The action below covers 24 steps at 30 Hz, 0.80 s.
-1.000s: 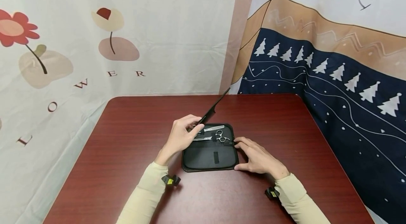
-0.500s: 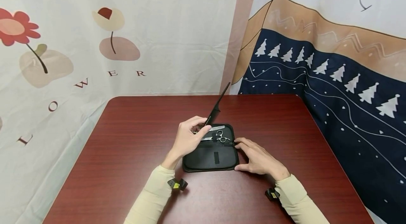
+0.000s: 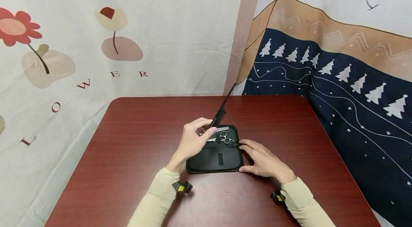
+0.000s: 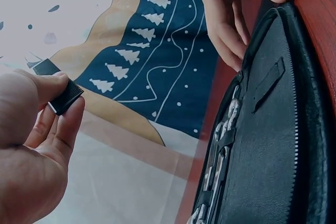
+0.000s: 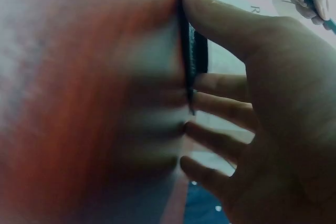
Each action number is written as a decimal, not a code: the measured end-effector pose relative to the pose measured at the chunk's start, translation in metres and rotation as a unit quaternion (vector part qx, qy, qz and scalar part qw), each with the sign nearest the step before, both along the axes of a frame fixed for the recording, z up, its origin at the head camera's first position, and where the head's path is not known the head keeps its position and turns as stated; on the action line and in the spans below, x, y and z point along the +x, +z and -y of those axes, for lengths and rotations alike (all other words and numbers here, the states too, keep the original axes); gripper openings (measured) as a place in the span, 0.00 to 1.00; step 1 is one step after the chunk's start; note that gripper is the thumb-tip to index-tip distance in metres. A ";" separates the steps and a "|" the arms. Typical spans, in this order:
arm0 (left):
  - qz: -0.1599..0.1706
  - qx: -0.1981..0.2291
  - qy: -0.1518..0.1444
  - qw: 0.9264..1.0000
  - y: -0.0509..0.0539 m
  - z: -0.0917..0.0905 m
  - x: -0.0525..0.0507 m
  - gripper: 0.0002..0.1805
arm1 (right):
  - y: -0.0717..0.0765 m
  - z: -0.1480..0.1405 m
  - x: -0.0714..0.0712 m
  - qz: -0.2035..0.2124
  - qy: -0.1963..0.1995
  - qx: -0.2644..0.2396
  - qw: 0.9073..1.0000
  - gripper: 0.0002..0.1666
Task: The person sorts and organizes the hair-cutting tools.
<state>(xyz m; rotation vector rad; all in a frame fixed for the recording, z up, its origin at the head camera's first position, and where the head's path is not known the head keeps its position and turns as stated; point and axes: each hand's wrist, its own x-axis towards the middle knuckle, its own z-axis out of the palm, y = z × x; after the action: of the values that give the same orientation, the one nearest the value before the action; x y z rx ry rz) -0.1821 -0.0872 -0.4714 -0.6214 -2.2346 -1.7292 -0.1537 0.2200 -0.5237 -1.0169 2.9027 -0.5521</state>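
A black comb (image 3: 219,115) with a long thin tail is pinched between the thumb and fingers of my left hand (image 3: 190,140), raised over the case and tilted up to the right. In the left wrist view the toothed end of the comb (image 4: 65,97) shows at the fingertips. Below it the black zip case (image 3: 206,161) lies unfolded on the table, with silver scissors (image 3: 226,140) and other metal tools in its upper part. My right hand (image 3: 265,159) rests at the case's right edge, thumb and fingers spread and touching the edge.
The case lies on a dark red wooden table (image 3: 145,127). Behind the table hangs a pale cloth (image 3: 180,41) with flower prints; to the right hangs a navy and tan cloth (image 3: 322,87) with white trees.
My left hand has moved a little to the right with the comb, whose tail points up more steeply. The right hand has stayed at the case's edge.
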 end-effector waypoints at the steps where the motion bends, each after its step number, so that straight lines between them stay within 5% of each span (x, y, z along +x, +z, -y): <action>1: 0.002 -0.001 0.000 1.000 0.000 0.000 0.000 0.09 | 0.002 -0.001 0.000 -0.005 0.001 0.003 1.000 0.45; 6: 0.007 0.000 -0.007 1.000 0.002 0.000 0.003 0.10 | 0.014 -0.005 -0.002 0.015 -0.017 -0.019 1.000 0.49; 15: 0.003 0.013 -0.015 1.000 0.003 -0.001 0.004 0.10 | 0.035 -0.004 -0.015 0.059 -0.042 -0.150 0.986 0.58; 24: -0.004 0.028 -0.029 0.999 0.007 -0.005 0.008 0.11 | 0.053 0.018 -0.023 -0.006 -0.046 -0.276 0.960 0.56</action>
<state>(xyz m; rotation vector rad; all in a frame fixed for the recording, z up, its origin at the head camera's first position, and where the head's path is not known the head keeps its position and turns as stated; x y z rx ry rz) -0.1740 -0.0818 -0.4642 -0.6845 -2.1748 -1.8079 -0.1770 0.2024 -0.4704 -0.9155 2.8725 -1.4223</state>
